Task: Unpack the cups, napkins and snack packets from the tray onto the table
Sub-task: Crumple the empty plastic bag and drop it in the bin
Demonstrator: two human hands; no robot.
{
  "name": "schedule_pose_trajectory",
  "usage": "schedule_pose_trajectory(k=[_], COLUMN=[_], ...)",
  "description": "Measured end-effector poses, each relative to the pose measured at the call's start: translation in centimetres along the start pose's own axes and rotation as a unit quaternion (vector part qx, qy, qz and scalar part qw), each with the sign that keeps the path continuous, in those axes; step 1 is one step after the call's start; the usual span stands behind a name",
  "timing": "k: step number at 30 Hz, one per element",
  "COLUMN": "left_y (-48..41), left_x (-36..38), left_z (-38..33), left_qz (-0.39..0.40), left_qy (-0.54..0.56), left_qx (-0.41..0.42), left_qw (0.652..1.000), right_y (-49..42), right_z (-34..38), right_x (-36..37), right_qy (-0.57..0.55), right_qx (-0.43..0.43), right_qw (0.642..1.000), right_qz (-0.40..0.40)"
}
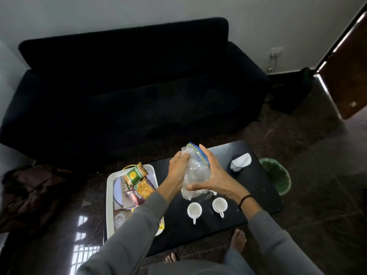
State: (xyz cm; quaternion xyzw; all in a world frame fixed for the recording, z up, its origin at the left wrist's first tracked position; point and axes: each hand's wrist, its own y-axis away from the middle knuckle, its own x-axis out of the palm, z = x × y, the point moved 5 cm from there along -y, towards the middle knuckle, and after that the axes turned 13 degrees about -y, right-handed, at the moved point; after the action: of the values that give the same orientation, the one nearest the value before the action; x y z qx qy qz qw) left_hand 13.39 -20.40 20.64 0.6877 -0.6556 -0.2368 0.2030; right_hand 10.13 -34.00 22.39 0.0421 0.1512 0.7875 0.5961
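Left hand pinches bunched plastic of clear zip bag; right hand curls round its side, above two white cups.

Dim overall; the black sofa swallows detail. Below-left of the sofa, window glare (a barred grid) gleams on the floor. Edges bow; everything slightly soft.

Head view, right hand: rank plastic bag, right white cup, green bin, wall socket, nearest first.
1. plastic bag: held in the right hand.
2. right white cup: on table, just below.
3. green bin: floor, right of table.
4. wall socket: far back right.
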Motion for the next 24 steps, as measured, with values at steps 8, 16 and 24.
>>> schedule_pose_trajectory(k=[8, 16, 24], left_y=[-1.6, -4.9, -12.6], left_x=[15.9, 33.4, 43.9], left_z=[-0.9, 3.6, 12.6], left_qz=[0.125, 0.161, 0.180], left_qy=[-0.221, -0.205, -0.312], left_qx=[-0.008, 0.053, -0.046], left_qw=[0.967, 0.964, 0.932], right_y=[1.8, 3.4, 3.2], right_z=[-7.6, -17.7, -31.0], right_x=[-14.0, -29.8, -41.8], right_qy=[-0.094, -0.115, 0.021], right_qx=[0.048, 0.132, 0.270], right_qw=[0.985, 0.935, 0.851], right_qz=[-0.136, -0.309, -0.450])
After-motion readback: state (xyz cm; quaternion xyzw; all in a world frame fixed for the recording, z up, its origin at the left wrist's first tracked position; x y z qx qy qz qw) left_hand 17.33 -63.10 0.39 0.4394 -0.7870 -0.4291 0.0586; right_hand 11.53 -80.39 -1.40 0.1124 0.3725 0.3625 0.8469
